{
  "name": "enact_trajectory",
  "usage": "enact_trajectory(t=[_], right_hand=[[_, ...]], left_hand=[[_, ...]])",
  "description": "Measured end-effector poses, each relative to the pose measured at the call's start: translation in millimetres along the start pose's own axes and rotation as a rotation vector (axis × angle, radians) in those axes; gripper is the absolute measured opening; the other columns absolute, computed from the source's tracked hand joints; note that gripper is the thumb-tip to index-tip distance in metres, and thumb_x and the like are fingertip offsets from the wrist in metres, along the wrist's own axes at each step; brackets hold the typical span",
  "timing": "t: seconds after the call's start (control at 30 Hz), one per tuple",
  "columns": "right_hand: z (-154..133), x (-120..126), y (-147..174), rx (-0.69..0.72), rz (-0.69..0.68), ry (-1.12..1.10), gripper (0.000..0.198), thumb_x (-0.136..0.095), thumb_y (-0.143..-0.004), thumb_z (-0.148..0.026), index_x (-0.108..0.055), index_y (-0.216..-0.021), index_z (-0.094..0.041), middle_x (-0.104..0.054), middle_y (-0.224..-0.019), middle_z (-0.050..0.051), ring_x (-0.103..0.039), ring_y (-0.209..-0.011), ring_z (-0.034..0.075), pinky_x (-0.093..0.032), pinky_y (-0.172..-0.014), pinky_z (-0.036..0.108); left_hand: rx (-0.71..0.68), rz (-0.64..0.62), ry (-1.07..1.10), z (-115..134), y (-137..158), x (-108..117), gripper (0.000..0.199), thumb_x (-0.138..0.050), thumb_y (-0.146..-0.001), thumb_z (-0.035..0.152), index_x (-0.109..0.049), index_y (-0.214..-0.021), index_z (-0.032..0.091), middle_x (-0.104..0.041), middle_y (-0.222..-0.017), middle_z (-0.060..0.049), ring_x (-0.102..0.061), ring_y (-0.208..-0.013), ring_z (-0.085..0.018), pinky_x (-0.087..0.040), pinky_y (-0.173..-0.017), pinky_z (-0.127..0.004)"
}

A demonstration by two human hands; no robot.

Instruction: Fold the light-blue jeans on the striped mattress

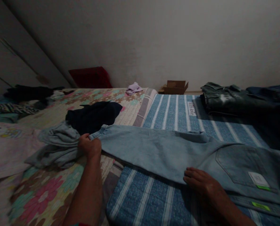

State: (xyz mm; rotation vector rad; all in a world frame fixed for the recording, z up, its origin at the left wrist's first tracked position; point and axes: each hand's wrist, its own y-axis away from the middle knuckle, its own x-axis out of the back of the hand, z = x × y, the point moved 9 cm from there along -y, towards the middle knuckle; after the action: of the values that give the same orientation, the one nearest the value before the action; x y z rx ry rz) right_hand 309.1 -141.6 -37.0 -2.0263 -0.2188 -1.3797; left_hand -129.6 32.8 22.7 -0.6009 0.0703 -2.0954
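Observation:
A pair of light blue jeans [151,147] lies lengthwise across the bed, its legs toward the left and a back pocket with a white label at the right. My left hand [90,146] is closed on the gathered cuff at the leg end. Resting flat on the lower edge of the jeans, near the seat, is my right hand [198,180], fingers extended. Just beyond my left hand lie a crumpled grey garment [59,144] and a dark navy garment [95,116].
Folded dark denim [234,99] is stacked at the far right. A cardboard box [176,87] and a small lilac cloth [133,88] are at the back, along with a red object [90,77]. Pale pink clothing [10,150] and other clothes lie left. Blue striped cloth [140,194] covers the right side.

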Motion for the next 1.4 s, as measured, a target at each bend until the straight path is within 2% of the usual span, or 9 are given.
enact_trajectory(t=[0.27,0.37,0.47,0.6,0.7,0.87,1.1,1.27,1.4], right_hand=[[1.1,-10.4,6.9,-0.081,0.074,-0.017,0.038,-0.041,-0.080,-0.004,-0.067,-0.098,-0.026,-0.069,-0.104,0.003,-0.060,-0.105,0.019,-0.051,-0.084,0.032],[2.8,-11.8,7.7,-0.121,0.106,-0.009,0.036,-0.041,-0.080,-0.004,-0.067,-0.093,-0.025,-0.069,-0.103,0.004,-0.059,-0.105,0.019,-0.049,-0.085,0.032],[0.3,-9.3,5.4,-0.070,0.121,-0.007,0.032,-0.043,-0.080,-0.006,-0.066,-0.089,-0.025,-0.069,-0.102,0.003,-0.061,-0.102,0.018,-0.050,-0.082,0.030],[0.2,-3.7,4.0,-0.059,0.151,-0.005,0.028,-0.044,-0.081,-0.007,-0.065,-0.087,-0.024,-0.069,-0.101,0.002,-0.060,-0.102,0.017,-0.049,-0.081,0.028],[-0.5,-4.6,5.0,-0.072,0.163,-0.002,0.027,-0.045,-0.082,-0.007,-0.065,-0.089,-0.024,-0.068,-0.102,0.003,-0.059,-0.104,0.017,-0.048,-0.084,0.029],[-0.3,-6.4,7.6,-0.044,0.224,-0.022,0.023,-0.044,-0.085,-0.011,-0.064,-0.088,-0.023,-0.068,-0.099,0.004,-0.059,-0.102,0.018,-0.047,-0.082,0.029],[-1.2,-4.3,5.6,-0.021,0.241,-0.003,0.022,-0.043,-0.088,-0.013,-0.062,-0.090,-0.022,-0.068,-0.099,0.004,-0.058,-0.102,0.018,-0.046,-0.083,0.029],[1.2,-6.6,6.1,-0.084,0.252,-0.043,0.019,-0.045,-0.086,-0.013,-0.062,-0.086,-0.023,-0.067,-0.099,0.003,-0.058,-0.102,0.017,-0.045,-0.083,0.029],[2.3,-9.9,7.1,-0.089,0.259,-0.042,0.019,-0.046,-0.086,-0.012,-0.062,-0.086,-0.023,-0.067,-0.099,0.003,-0.058,-0.102,0.017,-0.045,-0.083,0.028]], left_hand=[[-0.285,-0.038,-0.258,28.3,14.3,-6.9,0.048,-0.050,-0.054,-0.002,-0.047,-0.100,0.013,-0.052,-0.109,-0.012,-0.047,-0.113,-0.031,-0.031,-0.101,-0.043],[-0.337,-0.060,-0.318,31.0,16.8,-11.6,0.050,-0.049,-0.054,-0.003,-0.047,-0.102,0.012,-0.053,-0.111,-0.015,-0.045,-0.116,-0.033,-0.030,-0.102,-0.045],[-0.370,-0.086,-0.367,32.0,19.5,-15.3,0.049,-0.050,-0.053,-0.003,-0.049,-0.101,0.010,-0.053,-0.111,-0.019,-0.044,-0.117,-0.035,-0.030,-0.101,-0.047],[-0.359,-0.114,-0.497,33.4,24.5,-16.8,0.040,-0.054,-0.060,0.003,-0.055,-0.099,0.009,-0.051,-0.120,-0.025,-0.044,-0.116,-0.043,-0.032,-0.094,-0.058],[-0.325,-0.150,-0.640,35.5,28.6,-18.0,0.042,-0.055,-0.067,0.009,-0.055,-0.109,0.008,-0.048,-0.126,-0.025,-0.044,-0.117,-0.043,-0.036,-0.091,-0.060],[-0.296,-0.223,-0.844,37.3,32.4,-22.5,0.041,-0.045,-0.078,0.015,-0.052,-0.117,0.004,-0.049,-0.126,-0.024,-0.046,-0.116,-0.038,-0.040,-0.090,-0.054],[-0.311,-0.220,-0.919,40.9,36.3,-24.2,0.042,-0.040,-0.081,0.018,-0.051,-0.119,0.004,-0.048,-0.125,-0.022,-0.046,-0.115,-0.037,-0.042,-0.087,-0.050],[-0.484,-0.117,-0.937,58.8,55.3,-27.1,0.038,-0.039,-0.082,0.021,-0.055,-0.113,0.005,-0.045,-0.129,-0.022,-0.037,-0.123,-0.035,-0.037,-0.094,-0.050],[-0.666,-0.218,-0.974,61.4,70.7,-48.7,0.040,-0.033,-0.087,0.026,-0.053,-0.117,0.006,-0.039,-0.137,-0.020,-0.029,-0.130,-0.032,-0.030,-0.100,-0.048]])
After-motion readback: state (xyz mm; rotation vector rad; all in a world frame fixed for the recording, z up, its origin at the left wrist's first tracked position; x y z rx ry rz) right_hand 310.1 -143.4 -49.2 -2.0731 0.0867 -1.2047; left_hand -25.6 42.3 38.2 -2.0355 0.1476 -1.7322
